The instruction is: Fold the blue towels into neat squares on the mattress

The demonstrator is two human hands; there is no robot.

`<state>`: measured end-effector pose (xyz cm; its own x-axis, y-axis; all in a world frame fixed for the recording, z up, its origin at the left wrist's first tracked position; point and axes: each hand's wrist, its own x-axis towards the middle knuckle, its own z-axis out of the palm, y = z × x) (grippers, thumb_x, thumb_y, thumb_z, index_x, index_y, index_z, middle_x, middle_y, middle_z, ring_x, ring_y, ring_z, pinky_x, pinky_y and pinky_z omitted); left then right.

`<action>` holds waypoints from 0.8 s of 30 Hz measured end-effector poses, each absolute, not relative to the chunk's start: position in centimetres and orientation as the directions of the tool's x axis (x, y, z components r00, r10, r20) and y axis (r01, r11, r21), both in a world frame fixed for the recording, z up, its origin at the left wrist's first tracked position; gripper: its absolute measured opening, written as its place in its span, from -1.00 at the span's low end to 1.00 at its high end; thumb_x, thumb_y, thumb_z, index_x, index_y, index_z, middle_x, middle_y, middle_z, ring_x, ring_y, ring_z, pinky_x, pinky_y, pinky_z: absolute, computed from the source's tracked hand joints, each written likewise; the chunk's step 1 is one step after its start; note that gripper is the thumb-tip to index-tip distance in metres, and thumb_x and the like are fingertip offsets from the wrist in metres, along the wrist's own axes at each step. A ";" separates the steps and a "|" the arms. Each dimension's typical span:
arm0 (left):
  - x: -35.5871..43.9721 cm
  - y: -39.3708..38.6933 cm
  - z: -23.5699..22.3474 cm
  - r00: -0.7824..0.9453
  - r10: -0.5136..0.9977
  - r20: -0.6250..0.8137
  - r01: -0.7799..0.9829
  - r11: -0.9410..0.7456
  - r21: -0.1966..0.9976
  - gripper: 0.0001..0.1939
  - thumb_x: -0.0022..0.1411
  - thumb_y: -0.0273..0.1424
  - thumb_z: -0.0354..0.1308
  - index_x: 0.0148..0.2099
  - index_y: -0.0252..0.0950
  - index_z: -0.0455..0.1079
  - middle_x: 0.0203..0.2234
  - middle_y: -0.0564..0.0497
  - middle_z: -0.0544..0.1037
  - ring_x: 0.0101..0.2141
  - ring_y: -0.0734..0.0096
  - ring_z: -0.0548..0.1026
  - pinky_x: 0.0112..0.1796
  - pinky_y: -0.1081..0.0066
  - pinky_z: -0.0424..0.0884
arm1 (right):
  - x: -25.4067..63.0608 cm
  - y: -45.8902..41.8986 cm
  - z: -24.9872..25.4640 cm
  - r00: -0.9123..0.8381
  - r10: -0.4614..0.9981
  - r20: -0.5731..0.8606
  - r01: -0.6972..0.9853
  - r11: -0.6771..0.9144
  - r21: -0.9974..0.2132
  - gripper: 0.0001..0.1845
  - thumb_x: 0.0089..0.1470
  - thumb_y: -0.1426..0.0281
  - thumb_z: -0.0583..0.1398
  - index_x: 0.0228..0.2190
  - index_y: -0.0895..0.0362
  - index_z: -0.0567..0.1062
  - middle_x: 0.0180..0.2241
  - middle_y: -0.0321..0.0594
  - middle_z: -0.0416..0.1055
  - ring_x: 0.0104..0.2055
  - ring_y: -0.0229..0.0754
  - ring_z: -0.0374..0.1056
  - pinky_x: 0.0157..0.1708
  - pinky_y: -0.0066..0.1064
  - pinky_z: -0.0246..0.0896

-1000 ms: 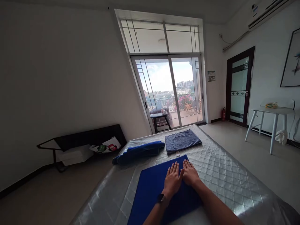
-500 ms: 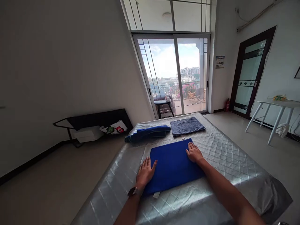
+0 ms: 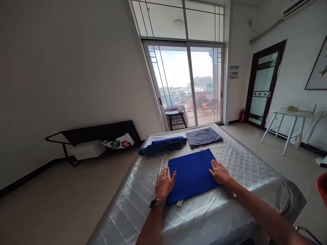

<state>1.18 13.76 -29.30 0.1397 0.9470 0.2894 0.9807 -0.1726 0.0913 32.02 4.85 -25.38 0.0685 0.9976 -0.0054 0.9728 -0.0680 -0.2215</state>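
A folded blue towel (image 3: 192, 175) lies flat on the silver quilted cover (image 3: 138, 204), a small white tag poking out at its near edge. Along its left edge rests my left hand (image 3: 165, 183), fingers stretched out, thumb on the cloth and a watch at the wrist. On the right edge my right hand (image 3: 219, 172) lies flat with the fingers extended. Behind it are a folded grey-blue towel (image 3: 204, 137) and, to the left, a loosely bundled dark blue towel (image 3: 163, 145).
Left of the covered surface, a low black bench (image 3: 99, 131) stands by the wall with a white box (image 3: 88, 149) and a printed bag (image 3: 120, 141). To the right is a white chair (image 3: 293, 115) with a tissue pack. A red seat edge (image 3: 322, 189) shows at far right.
Both hands have moved apart from the towel's middle to its opposite side edges. The blue towel now shows shorter, its near edge and tag in view. The camera view has also shifted.
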 end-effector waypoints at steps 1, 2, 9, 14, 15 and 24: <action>1.6 13.5 -29.0 0.162 0.935 0.315 0.976 -0.198 0.087 -0.24 0.42 -0.03 -0.30 0.34 -0.56 0.19 0.30 -0.34 0.26 0.32 0.01 0.17 0.28 0.05 0.11 | 32.0 4.6 -25.4 0.061 0.998 -0.013 0.970 -0.062 -0.237 -0.25 0.34 0.13 -0.20 0.37 0.35 -0.02 0.41 -0.01 -0.16 0.46 -0.10 -0.27 0.38 -0.23 -0.35; 2.2 13.2 -28.7 0.189 0.922 0.337 0.970 -0.229 0.082 -0.26 0.43 -0.04 -0.30 0.33 -0.54 0.21 0.30 -0.33 0.27 0.32 0.03 0.17 0.28 0.07 0.12 | 32.0 4.4 -25.4 0.055 0.998 -0.018 0.966 -0.058 -0.251 -0.24 0.34 0.12 -0.20 0.37 0.36 -0.03 0.41 -0.01 -0.17 0.46 -0.11 -0.28 0.38 -0.24 -0.35; 12.5 10.4 -26.8 0.568 0.763 0.309 0.790 -0.610 0.054 -0.34 0.45 -0.04 -0.28 0.34 -0.33 0.25 0.35 -0.13 0.22 0.35 0.15 0.11 0.31 0.11 0.09 | 32.1 4.7 -25.8 0.045 0.999 0.013 0.960 -0.040 -0.275 -0.27 0.34 0.18 -0.17 0.36 0.38 0.01 0.40 0.05 -0.10 0.45 -0.09 -0.25 0.37 -0.20 -0.30; 19.6 9.1 -27.7 0.627 0.752 0.203 0.751 -0.653 0.098 -0.34 0.47 -0.10 -0.38 0.41 -0.35 0.11 0.36 -0.19 0.17 0.37 0.09 0.06 0.30 0.00 0.07 | 32.4 4.9 -26.5 0.005 0.999 0.036 0.969 0.005 -0.248 -0.34 0.30 0.36 -0.12 0.35 0.37 0.04 0.39 0.06 -0.05 0.45 -0.08 -0.21 0.36 -0.20 -0.25; 20.0 9.0 -28.0 0.620 0.763 0.184 0.761 -0.641 0.098 -0.33 0.47 -0.12 -0.40 0.42 -0.37 0.09 0.36 -0.20 0.16 0.37 0.08 0.05 0.30 -0.01 0.06 | 32.4 4.9 -26.5 0.002 1.000 0.030 0.969 0.006 -0.246 -0.34 0.30 0.36 -0.12 0.35 0.38 0.04 0.39 0.06 -0.06 0.45 -0.08 -0.21 0.37 -0.21 -0.27; 7.7 9.4 -30.5 0.363 0.923 0.130 0.929 -0.370 0.033 -0.25 0.43 0.01 -0.37 0.42 -0.36 0.06 0.38 -0.20 0.10 0.37 0.05 0.05 0.30 0.00 0.03 | 32.0 4.7 -25.6 0.046 0.999 -0.001 0.951 -0.044 -0.305 -0.28 0.34 0.19 -0.18 0.37 0.35 -0.01 0.41 -0.01 -0.17 0.46 -0.12 -0.30 0.38 -0.20 -0.36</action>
